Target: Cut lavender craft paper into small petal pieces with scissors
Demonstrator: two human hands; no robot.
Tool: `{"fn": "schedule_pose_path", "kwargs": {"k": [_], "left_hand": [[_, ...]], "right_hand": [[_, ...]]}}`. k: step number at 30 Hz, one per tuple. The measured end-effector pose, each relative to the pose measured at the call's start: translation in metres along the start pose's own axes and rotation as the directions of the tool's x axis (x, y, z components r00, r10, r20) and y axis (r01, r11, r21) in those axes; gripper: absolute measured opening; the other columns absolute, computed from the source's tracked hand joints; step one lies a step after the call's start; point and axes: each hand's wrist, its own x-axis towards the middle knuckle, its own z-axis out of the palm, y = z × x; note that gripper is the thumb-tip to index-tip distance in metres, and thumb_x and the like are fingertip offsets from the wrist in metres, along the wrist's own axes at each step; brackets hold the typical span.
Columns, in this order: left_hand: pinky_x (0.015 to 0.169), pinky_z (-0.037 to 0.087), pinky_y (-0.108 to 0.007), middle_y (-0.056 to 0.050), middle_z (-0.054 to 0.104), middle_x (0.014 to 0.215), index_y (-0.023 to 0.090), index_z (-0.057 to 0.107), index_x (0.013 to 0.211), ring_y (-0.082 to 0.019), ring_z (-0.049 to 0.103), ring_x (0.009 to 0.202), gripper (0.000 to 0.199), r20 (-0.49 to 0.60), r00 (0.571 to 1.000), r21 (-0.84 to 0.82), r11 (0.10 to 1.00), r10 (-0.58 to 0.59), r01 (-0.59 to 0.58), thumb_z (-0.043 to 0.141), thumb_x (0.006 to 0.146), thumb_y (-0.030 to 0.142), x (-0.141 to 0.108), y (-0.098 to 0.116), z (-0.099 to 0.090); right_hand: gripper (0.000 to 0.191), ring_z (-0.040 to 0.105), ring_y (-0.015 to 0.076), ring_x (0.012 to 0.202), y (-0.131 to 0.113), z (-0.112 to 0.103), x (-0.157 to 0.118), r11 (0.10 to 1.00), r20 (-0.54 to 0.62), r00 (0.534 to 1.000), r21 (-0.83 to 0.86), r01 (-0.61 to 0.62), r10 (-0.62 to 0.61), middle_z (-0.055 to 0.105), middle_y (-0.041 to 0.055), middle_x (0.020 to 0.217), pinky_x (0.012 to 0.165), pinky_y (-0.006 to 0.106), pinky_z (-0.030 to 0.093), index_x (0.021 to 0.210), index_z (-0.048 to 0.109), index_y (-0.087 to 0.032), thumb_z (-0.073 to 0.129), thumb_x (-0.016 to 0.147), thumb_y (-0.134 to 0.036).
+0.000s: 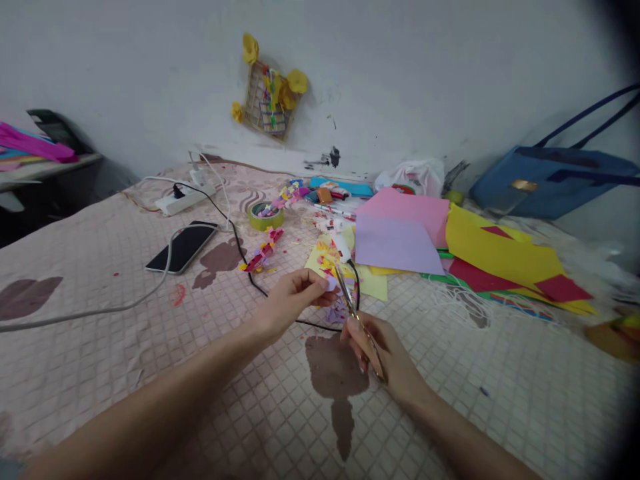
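Observation:
My left hand (300, 293) pinches a small piece of lilac paper (332, 284) between thumb and fingers. Wrapped round the handles of a pair of scissors (346, 288) is my right hand (377, 347); the blades point up and away, close beside the paper. Whether the blades touch the paper I cannot tell. Below them lie purple paper scraps (337, 312). Just beyond my hands a white glue gun (341, 245) rests on pale yellow paper (375, 285) among small yellow and pink cut pieces.
Lilac (395, 243) and pink sheets (410, 208) lie right of the glue gun, with yellow sheets (505, 253) and white string (463, 300) farther right. On the left are a phone (184, 248), a power strip (183, 199) and loose cables. A tape roll (266, 219) stands behind decorated strips (264, 251).

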Motion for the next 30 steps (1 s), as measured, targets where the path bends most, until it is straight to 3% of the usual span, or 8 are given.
{"fn": "schedule_pose_path", "kwargs": {"k": [8, 30], "left_hand": [[0.075, 0.048, -0.028, -0.004, 0.066, 0.075, 0.012, 0.057, 0.075, -0.012, 0.062, 0.070, 0.018, -0.007, 1.000, -0.009, 1.000, -0.017, 0.017, 0.062, 0.075, 0.030, 0.0000, -0.0011, -0.0006], [0.070, 0.046, -0.026, -0.005, 0.065, 0.072, 0.012, 0.056, 0.073, -0.012, 0.061, 0.069, 0.019, -0.056, 0.998, -0.059, 0.998, 0.012, -0.015, 0.063, 0.074, 0.030, -0.0007, -0.0048, 0.0027]], "right_hand": [[0.044, 0.036, 0.0075, 0.041, 0.0001, 0.0022, 0.0023, 0.999, 0.003, 0.999, -0.036, -0.035, 0.035, 0.034, -0.0067, 0.049, 0.039, 0.021, 0.026, 0.060, 0.037, -0.020, 0.041, 0.080, -0.059], [0.044, 0.036, 0.0084, 0.041, 0.0026, 0.0029, 0.0011, 0.986, -0.032, 0.999, -0.162, 0.024, -0.029, 0.034, -0.0059, 0.050, 0.038, 0.021, 0.027, 0.064, 0.045, -0.018, 0.038, 0.081, -0.059]]}}
